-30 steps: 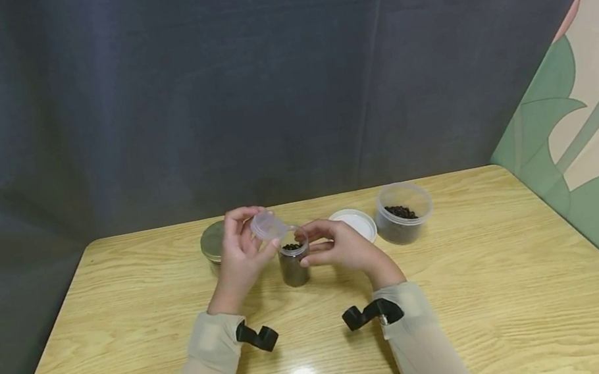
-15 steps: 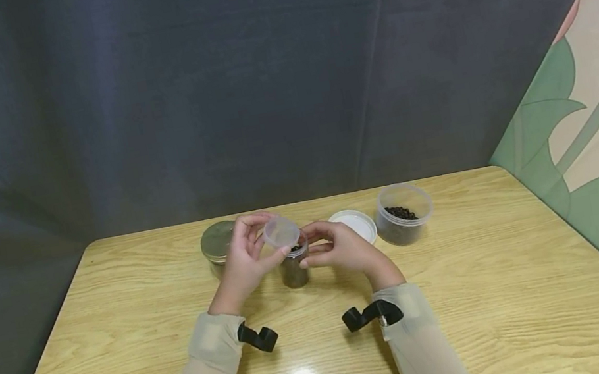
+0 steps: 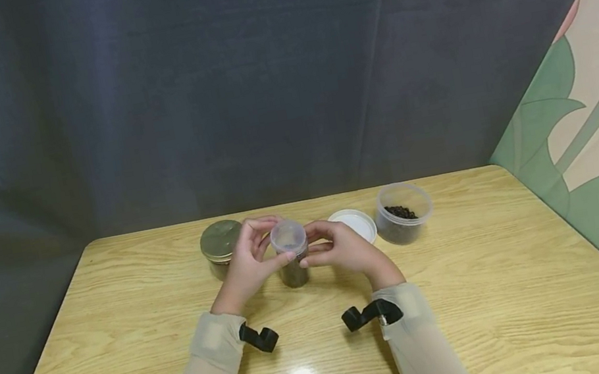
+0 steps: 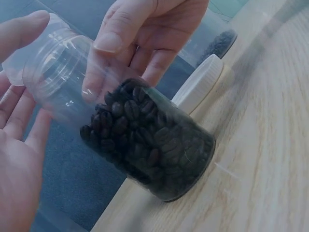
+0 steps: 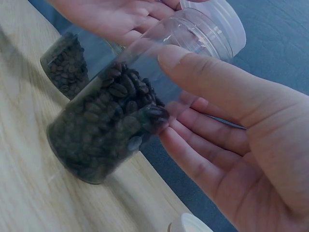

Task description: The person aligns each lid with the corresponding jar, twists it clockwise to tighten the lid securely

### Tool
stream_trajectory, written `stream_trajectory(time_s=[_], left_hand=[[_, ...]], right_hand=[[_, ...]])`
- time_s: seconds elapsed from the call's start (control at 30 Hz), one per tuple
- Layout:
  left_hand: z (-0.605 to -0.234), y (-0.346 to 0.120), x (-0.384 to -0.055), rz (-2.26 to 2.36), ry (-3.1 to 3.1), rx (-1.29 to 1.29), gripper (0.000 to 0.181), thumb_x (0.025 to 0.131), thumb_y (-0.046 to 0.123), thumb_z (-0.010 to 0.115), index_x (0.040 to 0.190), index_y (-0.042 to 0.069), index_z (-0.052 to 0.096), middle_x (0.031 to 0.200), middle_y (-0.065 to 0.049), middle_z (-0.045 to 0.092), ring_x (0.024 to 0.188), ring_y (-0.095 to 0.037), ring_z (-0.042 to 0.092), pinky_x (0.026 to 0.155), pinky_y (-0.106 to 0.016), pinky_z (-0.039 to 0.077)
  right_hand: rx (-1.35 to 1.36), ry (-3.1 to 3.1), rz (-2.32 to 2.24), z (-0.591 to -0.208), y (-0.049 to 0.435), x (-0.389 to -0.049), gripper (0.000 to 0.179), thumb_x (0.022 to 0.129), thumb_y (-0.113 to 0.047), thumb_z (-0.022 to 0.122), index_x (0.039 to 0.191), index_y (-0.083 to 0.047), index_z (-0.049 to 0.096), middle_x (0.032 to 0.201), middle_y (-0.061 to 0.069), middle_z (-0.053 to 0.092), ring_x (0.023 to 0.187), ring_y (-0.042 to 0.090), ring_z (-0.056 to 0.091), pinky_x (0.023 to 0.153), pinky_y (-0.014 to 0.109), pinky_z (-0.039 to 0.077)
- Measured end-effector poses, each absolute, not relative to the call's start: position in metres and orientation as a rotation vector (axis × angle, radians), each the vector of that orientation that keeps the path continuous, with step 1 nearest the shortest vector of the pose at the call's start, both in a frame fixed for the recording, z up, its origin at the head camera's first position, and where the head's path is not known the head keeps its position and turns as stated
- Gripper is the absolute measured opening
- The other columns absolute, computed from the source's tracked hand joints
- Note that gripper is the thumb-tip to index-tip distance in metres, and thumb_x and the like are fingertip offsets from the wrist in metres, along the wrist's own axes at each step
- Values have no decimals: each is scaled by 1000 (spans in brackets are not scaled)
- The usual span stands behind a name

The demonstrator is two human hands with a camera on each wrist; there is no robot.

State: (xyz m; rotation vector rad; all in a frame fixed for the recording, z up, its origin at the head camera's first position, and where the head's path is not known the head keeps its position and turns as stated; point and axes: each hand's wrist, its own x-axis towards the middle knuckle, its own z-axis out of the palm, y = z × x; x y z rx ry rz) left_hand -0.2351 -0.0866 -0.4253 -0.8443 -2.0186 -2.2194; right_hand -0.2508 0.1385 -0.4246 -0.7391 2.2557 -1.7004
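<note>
Upright on the table stands a clear jar point(image 3: 293, 275), partly filled with dark coffee beans point(image 5: 101, 125). Thumb and fingers of my right hand point(image 3: 346, 249) grip its upper side from the right. My left hand point(image 3: 247, 264) pinches a translucent lid point(image 3: 288, 237) by its edge, at the jar's mouth. In the right wrist view the lid point(image 5: 231, 26) covers the mouth, but whether it sits fully down I cannot tell. Past the jar, the left wrist view shows my right thumb and fingertips point(image 4: 108, 42) against the clear wall.
Left of the hands is a jar with a gold-coloured lid point(image 3: 220, 241), with beans inside. A white lid point(image 3: 358, 223) lies on the wooden table point(image 3: 503, 285) behind my right hand. To its right stands a lidless translucent tub point(image 3: 395, 234) holding more beans. A dark curtain point(image 3: 258, 87) hangs behind.
My left hand has brought the translucent lid right and down, from a tilt beside the jar to level over its mouth. The right hand stays on the jar.
</note>
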Motion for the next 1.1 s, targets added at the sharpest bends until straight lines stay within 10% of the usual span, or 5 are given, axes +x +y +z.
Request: stream_trajectory(time_s=[1.1], left_hand=[[-437,-88,-240,-2211,-2069,-846,50,86,-6,77,123,0,44,144,-22,42,135,-22,45,117,-31,35]], right_hand=[[-737,2281,-1597,-431,139,-254,50,84,-4,83,128,1,60,122,15,64,112,32,64,92,35,57]])
